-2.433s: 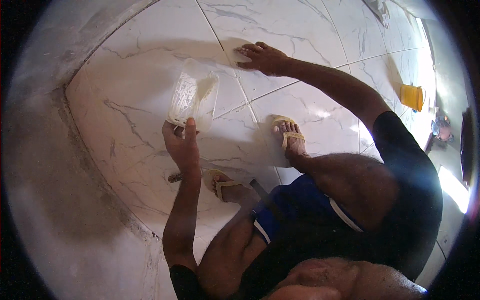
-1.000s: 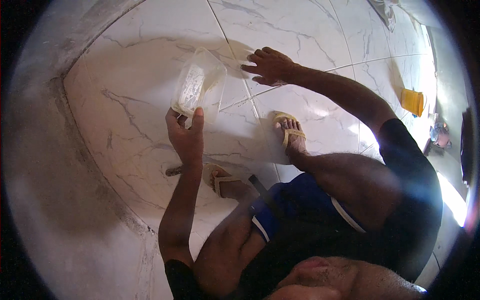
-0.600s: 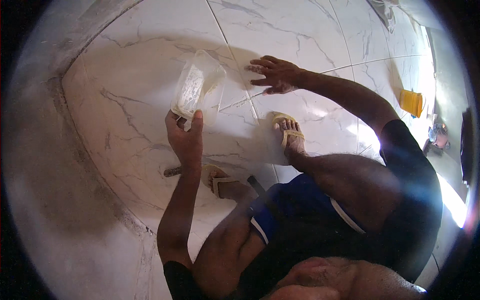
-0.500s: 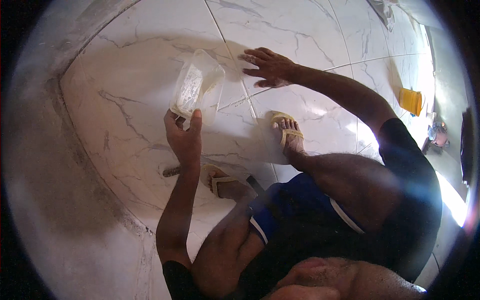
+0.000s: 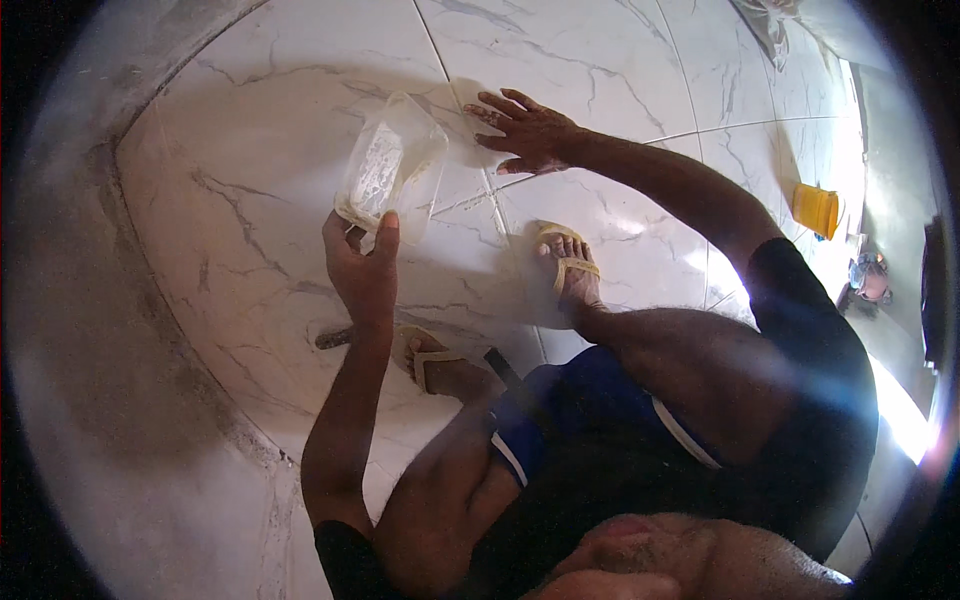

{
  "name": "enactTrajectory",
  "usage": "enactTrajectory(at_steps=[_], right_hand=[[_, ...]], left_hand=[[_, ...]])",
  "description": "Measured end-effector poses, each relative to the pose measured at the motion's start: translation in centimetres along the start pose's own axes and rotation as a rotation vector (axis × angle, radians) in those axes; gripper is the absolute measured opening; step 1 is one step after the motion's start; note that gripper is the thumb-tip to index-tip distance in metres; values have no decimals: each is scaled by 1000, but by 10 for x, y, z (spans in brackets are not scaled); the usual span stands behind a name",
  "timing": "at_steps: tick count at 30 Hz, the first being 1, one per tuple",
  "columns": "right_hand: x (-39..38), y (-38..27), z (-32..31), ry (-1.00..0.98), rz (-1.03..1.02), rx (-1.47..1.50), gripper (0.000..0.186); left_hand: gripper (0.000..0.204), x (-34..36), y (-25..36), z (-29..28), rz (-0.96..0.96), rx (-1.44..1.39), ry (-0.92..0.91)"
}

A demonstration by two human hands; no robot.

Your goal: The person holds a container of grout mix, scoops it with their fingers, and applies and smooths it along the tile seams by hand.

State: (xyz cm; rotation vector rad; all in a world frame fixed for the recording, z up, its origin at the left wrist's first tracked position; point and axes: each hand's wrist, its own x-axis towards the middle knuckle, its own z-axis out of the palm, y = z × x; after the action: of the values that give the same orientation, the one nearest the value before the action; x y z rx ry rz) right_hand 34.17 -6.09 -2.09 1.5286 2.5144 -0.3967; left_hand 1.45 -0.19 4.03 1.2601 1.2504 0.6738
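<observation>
A clear plastic tub (image 5: 425,180) with whitish residue inside is tilted above the tiled floor. Its near rim is pinched by my left hand (image 5: 364,265), thumb over the edge and fingers beneath. To the right of the tub, my right hand (image 5: 525,132) is spread palm down, at or just over the white marbled tiles (image 5: 570,60). It holds nothing, and whitish smears mark its fingers. Whether its fingertips touch the floor I cannot tell.
A dark bar-like handle (image 5: 333,338) lies beside my left forearm, partly hidden by it. My feet in yellow flip-flops (image 5: 575,265) stand close by. A yellow container (image 5: 816,210) is at the right. The rough grey wall (image 5: 120,400) borders the left side.
My right hand has shifted slightly left and its fingers are spread wider. The tub and my left hand have barely moved.
</observation>
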Motion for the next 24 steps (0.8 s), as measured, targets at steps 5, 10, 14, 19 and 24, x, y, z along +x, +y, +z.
enactTrajectory(at_steps=[5,10,14,19,24], right_hand=[[-14,-9,-2,-71,-83,32,65],[-26,-11,2,16,-120,71,72],[-16,-4,-5,25,-37,36,68],[-15,-5,2,22,-90,24,66],[-20,-17,4,24,-96,110,62]], left_hand=[[56,-1,6,-1,8,-16,0],[55,-2,5,0,0,-65,-8],[54,0,4,2,-5,-46,-2],[53,-1,8,1,-2,-17,-2],[55,1,9,0,-2,-9,-1]])
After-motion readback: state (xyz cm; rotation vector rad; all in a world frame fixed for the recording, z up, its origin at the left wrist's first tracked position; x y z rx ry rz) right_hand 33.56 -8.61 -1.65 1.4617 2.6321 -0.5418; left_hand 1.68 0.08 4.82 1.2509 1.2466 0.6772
